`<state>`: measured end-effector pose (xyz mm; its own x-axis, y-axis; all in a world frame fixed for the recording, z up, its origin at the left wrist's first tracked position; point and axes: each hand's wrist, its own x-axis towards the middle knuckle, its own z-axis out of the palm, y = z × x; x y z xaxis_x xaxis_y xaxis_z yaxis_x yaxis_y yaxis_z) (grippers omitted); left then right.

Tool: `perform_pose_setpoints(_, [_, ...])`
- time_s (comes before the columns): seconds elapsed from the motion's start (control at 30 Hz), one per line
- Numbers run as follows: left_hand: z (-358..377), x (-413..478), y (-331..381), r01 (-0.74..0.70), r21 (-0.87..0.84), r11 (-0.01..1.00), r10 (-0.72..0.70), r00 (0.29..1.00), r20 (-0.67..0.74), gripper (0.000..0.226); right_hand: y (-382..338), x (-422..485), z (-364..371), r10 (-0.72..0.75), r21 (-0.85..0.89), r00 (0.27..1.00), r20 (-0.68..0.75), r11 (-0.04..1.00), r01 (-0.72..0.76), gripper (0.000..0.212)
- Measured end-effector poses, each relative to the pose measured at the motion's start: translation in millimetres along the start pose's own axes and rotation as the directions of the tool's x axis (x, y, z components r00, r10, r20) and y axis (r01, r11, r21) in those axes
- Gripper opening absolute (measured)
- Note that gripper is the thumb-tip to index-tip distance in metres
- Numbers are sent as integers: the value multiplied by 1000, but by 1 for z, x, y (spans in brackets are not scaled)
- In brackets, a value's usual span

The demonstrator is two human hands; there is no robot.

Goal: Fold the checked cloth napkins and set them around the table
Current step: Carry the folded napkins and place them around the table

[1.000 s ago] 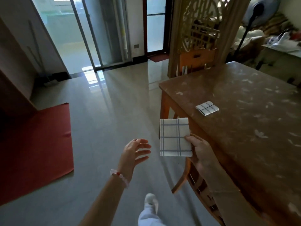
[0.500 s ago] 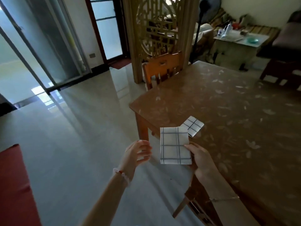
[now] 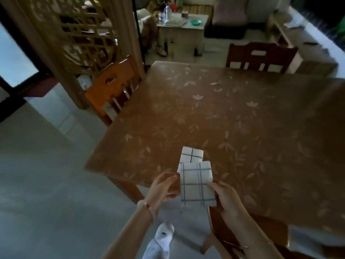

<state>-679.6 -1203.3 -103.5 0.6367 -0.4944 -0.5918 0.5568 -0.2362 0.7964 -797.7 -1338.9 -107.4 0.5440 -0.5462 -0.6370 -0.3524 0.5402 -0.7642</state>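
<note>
Two checked napkins in all: the right hand (image 3: 226, 199) pinched one folded napkin (image 3: 197, 184) by its edge above the tabletop (image 3: 224, 118) corner. The left hand (image 3: 161, 187) had loose fingers beside it, gripping nothing. The second napkin (image 3: 191, 155) lay folded on the tabletop just behind.

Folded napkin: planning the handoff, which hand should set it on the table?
Right: the right hand pinches the napkin near the table edge; the left hand hovers beside it, holding nothing.
</note>
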Motion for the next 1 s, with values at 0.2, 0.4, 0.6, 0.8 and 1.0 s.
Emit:
perform_pose_setpoints(0.2, [-24, 67, 22, -42, 323, 945, -2, 991, 135, 17, 1, 27, 43, 49, 79, 992, -115, 996, -40, 15])
perform_pose_setpoints(0.4, [-39, 115, 37, 10, 288, 958, -43, 993, 109, 16, -12, 64, 66, 40, 114, 962, -269, 993, -9, 13])
perform_pose_setpoints(0.6, [-50, 144, 43, 107, 257, 961, -132, 988, 81, 19, -16, 97, 64, 1, -5, 923, -386, 1000, -3, 14])
perform_pose_setpoints(0.8, [-44, 156, 39, 128, 259, 957, -153, 985, 76, 23, -15, 117, 59, -105, -198, 881, -462, 980, 13, 24])
perform_pose_setpoints(1.0, [-39, 152, 36, 100, 267, 959, -121, 991, 64, 20, -6, 124, 55, -209, -446, 849, -486, 894, -35, 23])
